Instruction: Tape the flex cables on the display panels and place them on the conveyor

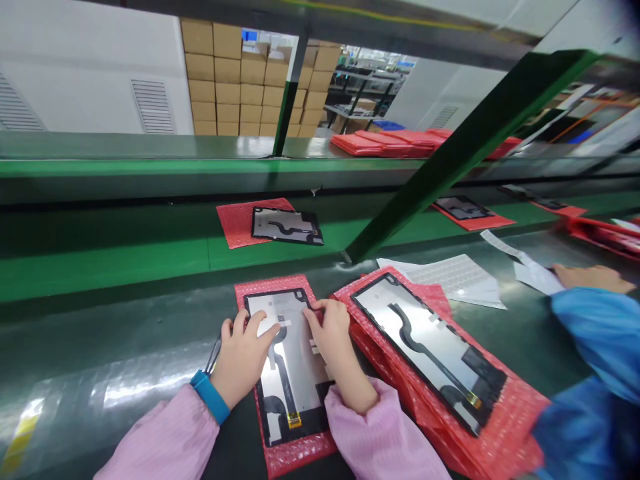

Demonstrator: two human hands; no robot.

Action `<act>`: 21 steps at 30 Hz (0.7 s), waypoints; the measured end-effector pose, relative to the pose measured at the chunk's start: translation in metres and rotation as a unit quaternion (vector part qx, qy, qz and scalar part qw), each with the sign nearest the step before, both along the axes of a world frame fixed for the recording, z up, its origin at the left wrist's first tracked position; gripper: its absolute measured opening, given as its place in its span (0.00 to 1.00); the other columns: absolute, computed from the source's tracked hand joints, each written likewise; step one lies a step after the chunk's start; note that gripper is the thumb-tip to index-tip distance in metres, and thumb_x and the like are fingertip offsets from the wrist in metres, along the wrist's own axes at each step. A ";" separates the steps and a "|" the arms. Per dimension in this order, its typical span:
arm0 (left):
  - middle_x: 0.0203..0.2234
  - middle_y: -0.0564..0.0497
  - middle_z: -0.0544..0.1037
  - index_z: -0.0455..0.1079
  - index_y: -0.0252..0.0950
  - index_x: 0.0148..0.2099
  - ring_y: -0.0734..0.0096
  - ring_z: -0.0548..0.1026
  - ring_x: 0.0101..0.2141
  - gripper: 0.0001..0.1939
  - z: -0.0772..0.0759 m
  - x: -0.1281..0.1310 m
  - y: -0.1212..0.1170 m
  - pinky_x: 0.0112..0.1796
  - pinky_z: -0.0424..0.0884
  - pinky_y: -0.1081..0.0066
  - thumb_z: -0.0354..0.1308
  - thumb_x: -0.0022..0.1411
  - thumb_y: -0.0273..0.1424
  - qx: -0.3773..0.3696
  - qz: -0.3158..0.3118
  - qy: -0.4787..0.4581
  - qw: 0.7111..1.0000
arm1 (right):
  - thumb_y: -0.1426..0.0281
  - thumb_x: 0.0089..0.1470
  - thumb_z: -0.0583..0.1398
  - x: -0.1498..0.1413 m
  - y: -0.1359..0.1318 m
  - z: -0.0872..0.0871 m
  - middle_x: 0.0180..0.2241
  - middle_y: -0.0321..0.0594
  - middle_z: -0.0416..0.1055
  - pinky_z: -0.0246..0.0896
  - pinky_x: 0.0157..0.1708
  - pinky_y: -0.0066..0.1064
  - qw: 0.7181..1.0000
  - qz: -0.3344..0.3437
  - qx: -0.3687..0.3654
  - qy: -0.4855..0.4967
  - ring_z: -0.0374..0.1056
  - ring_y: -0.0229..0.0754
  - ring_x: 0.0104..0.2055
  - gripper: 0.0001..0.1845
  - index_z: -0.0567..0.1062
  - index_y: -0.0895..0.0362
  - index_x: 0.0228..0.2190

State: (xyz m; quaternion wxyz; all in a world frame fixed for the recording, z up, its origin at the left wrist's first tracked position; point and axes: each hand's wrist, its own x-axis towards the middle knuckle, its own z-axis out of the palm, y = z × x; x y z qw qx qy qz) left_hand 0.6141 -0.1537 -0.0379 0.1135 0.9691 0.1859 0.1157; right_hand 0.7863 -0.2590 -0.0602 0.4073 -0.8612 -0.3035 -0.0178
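A tablet display panel (300, 373) lies back side up on a red bubble-wrap bag (300, 457) in front of me. A dark flex cable (284, 380) with a gold end runs along it. My left hand (245, 357), a blue wrist strap (211, 395) below it, rests on the panel's upper left with fingers apart. At the panel's upper right edge, my right hand (334, 333) has thumb and forefinger drawn close together; anything between them is too small to make out. To its right a second display panel (425, 347) lies on stacked red bubble-wrap bags (505, 427).
Printed label sheets (457, 280) lie behind the second panel. A co-worker's blue sleeve (600, 340) and hand (595, 277) are at right. More panels (287, 225) on red bags sit on the green belt (125, 247). A slanted green post (450, 160) crosses above the bench.
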 end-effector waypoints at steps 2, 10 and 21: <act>0.56 0.45 0.73 0.70 0.48 0.59 0.42 0.66 0.54 0.19 0.004 0.002 -0.001 0.49 0.63 0.42 0.54 0.67 0.28 -0.008 -0.010 0.000 1.000 | 0.62 0.57 0.55 -0.006 -0.017 0.009 0.34 0.43 0.67 0.62 0.41 0.45 1.000 -0.005 0.022 -0.011 0.64 0.50 0.39 0.07 0.66 0.52 0.32; 0.60 0.35 0.68 0.74 0.36 0.54 0.31 0.57 0.61 0.19 0.027 0.017 -0.011 0.55 0.49 0.30 0.49 0.65 0.20 -0.113 -0.031 -0.013 0.993 | 0.68 0.61 0.58 -0.038 -0.177 0.033 0.33 0.42 0.77 0.66 0.36 0.41 0.969 0.029 -0.021 -0.245 0.74 0.49 0.35 0.02 0.72 0.51 0.37; 0.40 0.45 0.80 0.77 0.37 0.43 0.62 0.76 0.41 0.12 0.052 0.006 -0.115 0.46 0.70 0.62 0.52 0.62 0.27 -0.535 -0.198 0.064 0.819 | 0.61 0.68 0.50 0.011 -0.296 0.018 0.38 0.47 0.80 0.64 0.32 0.36 0.904 0.009 -0.188 -0.385 0.74 0.47 0.35 0.22 0.81 0.53 0.36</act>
